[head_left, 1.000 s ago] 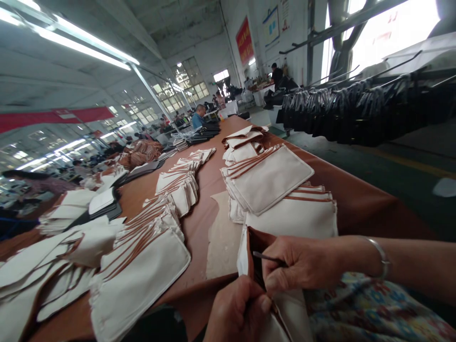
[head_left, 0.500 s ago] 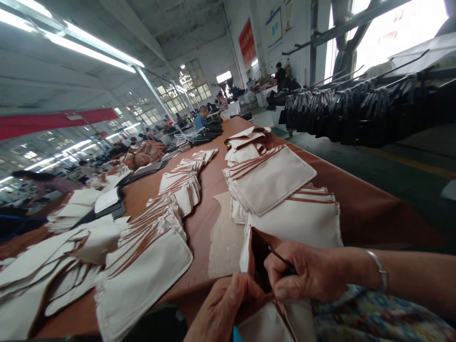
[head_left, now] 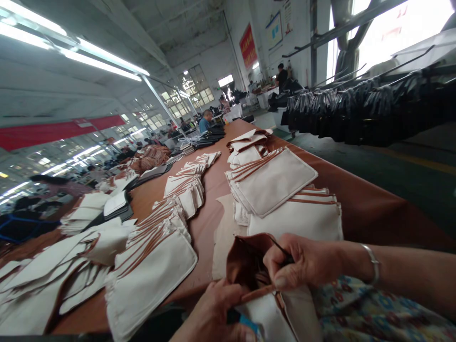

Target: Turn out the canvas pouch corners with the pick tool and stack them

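The pouch (head_left: pixel 265 313) gapes just off the tabletop (head_left: pixel 370 213)'s near edge. The left hand (head_left: pixel 215 308)'s grip pinches its rim (head_left: pixel 257 293); the right hand (head_left: pixel 302 267)'s is closed round a dark tool (head_left: pixel 279 246). Probably edge work is in hand; the next move calls for a taut rim. Beyond lies a stack (head_left: pixel 276 183).

- right hand (head_left: pixel 299 266): bare, fingernails short
- right wrist: a narrow silver-coloured bangle (head_left: pixel 372 266), smooth and shiny, rounded in shape
- right forearm (head_left: pixel 416 280): bare as far as it shows
- left hand (head_left: pixel 217 308): bare
- clothing: loose floral cloth (head_left: pixel 356 304), pale ground, blue, red and yellowish blossoms, softly creased
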### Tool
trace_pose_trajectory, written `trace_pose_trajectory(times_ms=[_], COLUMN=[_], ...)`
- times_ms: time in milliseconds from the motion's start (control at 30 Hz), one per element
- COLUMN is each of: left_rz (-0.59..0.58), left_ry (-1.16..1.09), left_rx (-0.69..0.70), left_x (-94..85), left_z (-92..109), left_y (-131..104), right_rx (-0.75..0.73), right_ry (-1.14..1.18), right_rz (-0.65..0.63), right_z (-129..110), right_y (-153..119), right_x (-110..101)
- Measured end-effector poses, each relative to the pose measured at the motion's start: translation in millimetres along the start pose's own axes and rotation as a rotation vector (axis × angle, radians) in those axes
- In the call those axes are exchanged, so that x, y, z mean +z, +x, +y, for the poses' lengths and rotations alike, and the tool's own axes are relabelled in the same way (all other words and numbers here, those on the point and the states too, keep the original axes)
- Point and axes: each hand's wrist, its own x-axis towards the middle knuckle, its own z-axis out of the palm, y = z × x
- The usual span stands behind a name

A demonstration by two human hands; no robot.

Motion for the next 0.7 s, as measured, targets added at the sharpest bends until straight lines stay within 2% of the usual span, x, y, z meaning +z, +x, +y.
trace_pose_trajectory(times_ms=[67, 167, 267, 333, 367, 433, 467, 533, 633, 700], left_rz=[0.045, 0.179, 0.226, 0.194, 0.188, 0.2, 0.215, 0.167, -0.072, -0.209], left_ry=[0.237, 0.468, 0.472, 0.382, 0.293, 0.0, -0.156, -0.403, -0.499, -0.523], left_rx=[-0.001, 0.073, 0.186, 0.132, 0.075, -0.04, -0.069, -0.101, -0.163, -0.24], left_x=[-4.5, -12.1, -16.4, -14.7, -12.6, -7.3, -4.6, 0.3, 7.2, 11.4], left_z=[-12, -12, 9, 27, 35, 45, 47, 42, 19, -3], left_y=[-5, -13, -13, -5, 1, 12, 17, 22, 12, -2], right_rx=[0.063, 0.073, -0.039, -0.201, -0.281, -0.341, -0.319, -0.203, 0.01, 0.092], right_ry=[-0.043, -0.337, -0.662, -0.783, -0.793, -0.637, -0.552, -0.485, -0.502, -0.381], right_rz=[0.004, 0.095, 0.319, 0.439, 0.43, 0.223, 0.09, -0.061, -0.08, -0.072], right_z=[6, 9, -6, -24, -32, -41, -40, -28, 2, 18], right_y=[1, 8, 20, 29, 33, 42, 45, 50, 49, 43], right_x=[-13, -34, -36, -21, -11, 12, 21, 31, 27, 16])
